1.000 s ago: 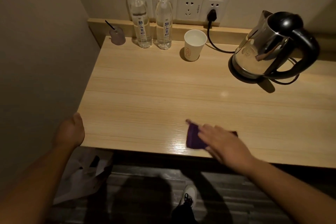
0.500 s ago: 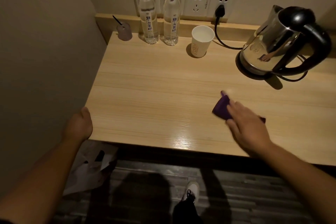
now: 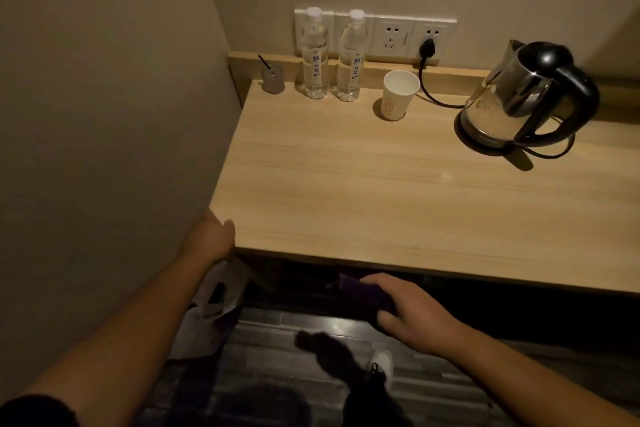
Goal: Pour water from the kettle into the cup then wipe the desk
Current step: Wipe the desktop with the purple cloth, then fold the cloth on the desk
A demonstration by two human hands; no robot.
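Observation:
A steel kettle (image 3: 512,97) with a black handle sits on its base at the back right of the wooden desk (image 3: 398,191). A white paper cup (image 3: 398,99) stands upright left of it, near the back ledge. My right hand (image 3: 412,315) is off the desk, below its front edge, holding a dark purple cloth (image 3: 363,293). My left hand (image 3: 214,236) rests against the desk's front left corner, fingers curled around the edge.
Two water bottles (image 3: 313,55) (image 3: 349,59) and a small grey cup with a black stick (image 3: 273,79) stand at the back left. The kettle's cord (image 3: 427,80) runs to a wall socket. A wall closes the left side. A white bag (image 3: 211,308) lies on the floor.
My right hand has pulled the purple cloth back off the desk top to below the front edge. The left hand stays at the desk corner. The camera view shifted left.

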